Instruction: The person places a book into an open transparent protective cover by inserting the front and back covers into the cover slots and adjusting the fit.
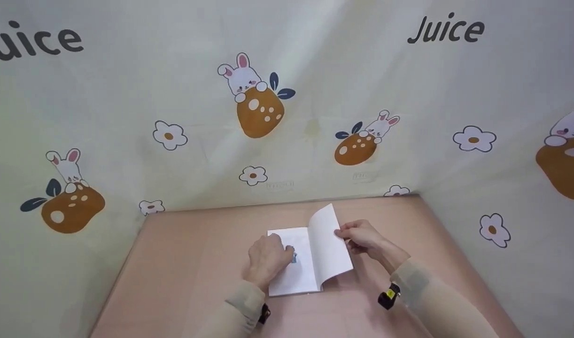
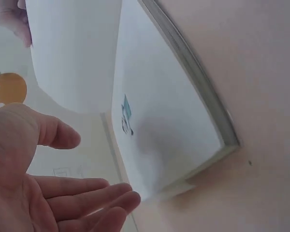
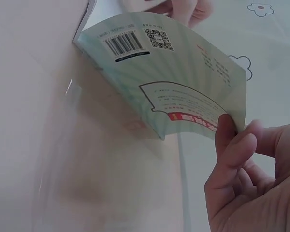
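An opened book [image 1: 294, 277] lies on the table, its white left page carrying a small blue printed figure [image 2: 126, 116]. My right hand [image 1: 364, 237] pinches the outer edge of the raised back cover [image 1: 328, 246], which stands curved up from the spine. Seen in the right wrist view, that cover's outer face [image 3: 179, 72] is pale green with a barcode, a QR code and a red label. My left hand [image 1: 267, 257] is over the left page, fingers loosely extended and thumb apart. Its fingertips [image 2: 130, 200] come right at the page's corner in the left wrist view.
The table [image 1: 188, 263] has a pinkish cover. Behind and at both sides hangs a pale cloth [image 1: 197, 164] printed with rabbits, orange fruit and flowers. A black strap device [image 1: 389, 296] sits at the right wrist, another [image 1: 264, 313] at the left.
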Tool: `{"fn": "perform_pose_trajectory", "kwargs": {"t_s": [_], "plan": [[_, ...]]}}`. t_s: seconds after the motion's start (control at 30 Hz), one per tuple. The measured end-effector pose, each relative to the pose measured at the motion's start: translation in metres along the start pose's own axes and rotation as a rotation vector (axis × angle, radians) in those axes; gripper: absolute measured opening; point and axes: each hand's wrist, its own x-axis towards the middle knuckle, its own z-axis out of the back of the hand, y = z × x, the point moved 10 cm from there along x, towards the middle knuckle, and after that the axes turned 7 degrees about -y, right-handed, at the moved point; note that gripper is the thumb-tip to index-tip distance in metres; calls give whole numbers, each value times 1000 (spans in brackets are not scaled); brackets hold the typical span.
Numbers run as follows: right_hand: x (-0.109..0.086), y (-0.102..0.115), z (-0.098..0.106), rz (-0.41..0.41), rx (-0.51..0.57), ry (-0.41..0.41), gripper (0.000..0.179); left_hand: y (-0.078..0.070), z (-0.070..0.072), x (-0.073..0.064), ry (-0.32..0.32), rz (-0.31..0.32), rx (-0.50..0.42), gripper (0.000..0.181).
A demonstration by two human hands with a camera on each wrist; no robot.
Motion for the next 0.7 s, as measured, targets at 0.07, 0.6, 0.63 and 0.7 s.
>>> {"fn": "perform_pose_trajectory", "kwargs": {"t_s": [0.07,0.6,0.63,0.7], "plan": [[0,1,-3,0,10,5,17,-16,-1,1,-19,-49,-47,37],[-1,4,-19,1,93,4,23,-88,-40,-8,223,-74,-340,101],[-1,4,-19,1,97,4,24,-89,-42,-8,221,-81,-335,101],[-2,6,-17,11,100,-5,26,-89,-42,-7,208,-98,-333,100]]}}
